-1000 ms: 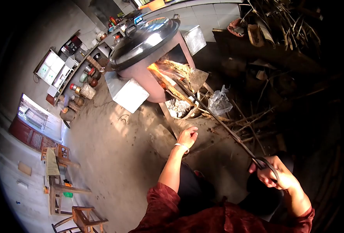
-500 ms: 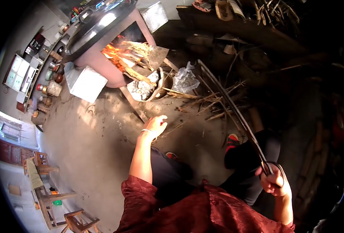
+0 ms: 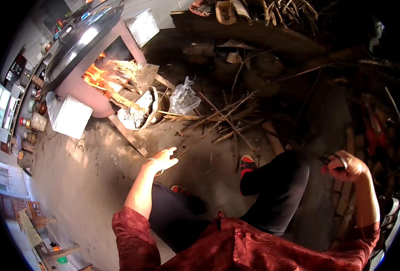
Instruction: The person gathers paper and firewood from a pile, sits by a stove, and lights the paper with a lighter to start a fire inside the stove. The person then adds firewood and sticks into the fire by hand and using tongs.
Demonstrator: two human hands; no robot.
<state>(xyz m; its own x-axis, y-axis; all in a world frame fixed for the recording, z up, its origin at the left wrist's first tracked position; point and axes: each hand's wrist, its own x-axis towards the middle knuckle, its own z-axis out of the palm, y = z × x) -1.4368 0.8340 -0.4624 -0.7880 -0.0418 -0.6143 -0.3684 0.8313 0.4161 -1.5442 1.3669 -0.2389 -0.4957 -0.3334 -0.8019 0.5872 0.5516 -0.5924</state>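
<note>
My left hand (image 3: pixel 164 160) hovers over the floor in front of the stove, holding nothing, its fingers partly stretched out. Out to the right, my right hand (image 3: pixel 351 166) is closed around the looped handle of dark metal fire tongs (image 3: pixel 330 159). Their long arms are lost in the shadow. A lit stove (image 3: pixel 114 34) stands at the upper left, with flames and burning wood (image 3: pixel 125 101) in its mouth. One piece sticks out over a basin of ash (image 3: pixel 132 118) below the opening.
A clear plastic bag (image 3: pixel 184 98) sits beside the basin. Thin sticks (image 3: pixel 225 117) lie scattered on the floor in front of me. More firewood (image 3: pixel 290 11) is heaped at the top right. Jars and pots (image 3: pixel 37 121) line the left wall, with wooden furniture (image 3: pixel 37 221) below.
My view has swung to the right, so the stove sits further left. My right hand has moved outward and up with the tongs, whose arms no longer show plainly. My left hand stays empty.
</note>
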